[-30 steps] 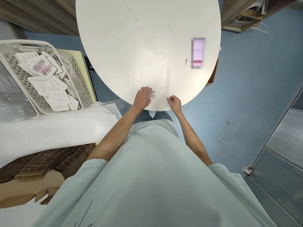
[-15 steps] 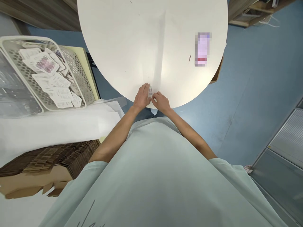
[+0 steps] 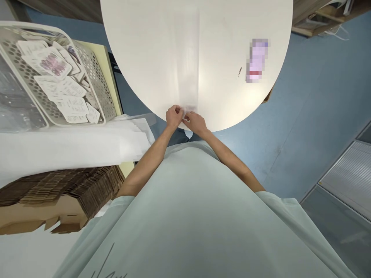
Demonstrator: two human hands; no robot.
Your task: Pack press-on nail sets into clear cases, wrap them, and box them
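Observation:
A long, clear plastic strip [image 3: 188, 58] lies on the round white table [image 3: 139, 50], stretching away from me. Whether it is a flat film or a sleeve I cannot tell. At its near end, by the table's front edge, my left hand [image 3: 174, 116] is closed in a pinch on the plastic. My right hand [image 3: 196, 122] sits just beside it with fingers curled and pressed together at the same end. The fingers hide the edge between them, and the small clear piece with dark marks is out of sight.
A blurred purple, phone-like rectangle [image 3: 256, 61] lies on the table's right side. To my left, a perforated basket [image 3: 98, 83] holds many printed cards [image 3: 69, 87]. White sheets [image 3: 116, 143] and stacked brown cardboard [image 3: 69, 212] are nearer me. Blue floor [image 3: 313, 100] shows at right.
My left hand has gone from lying flatter over a small clear piece to a pinch. The plastic strip now spreads wider and further left. The view has shifted slightly.

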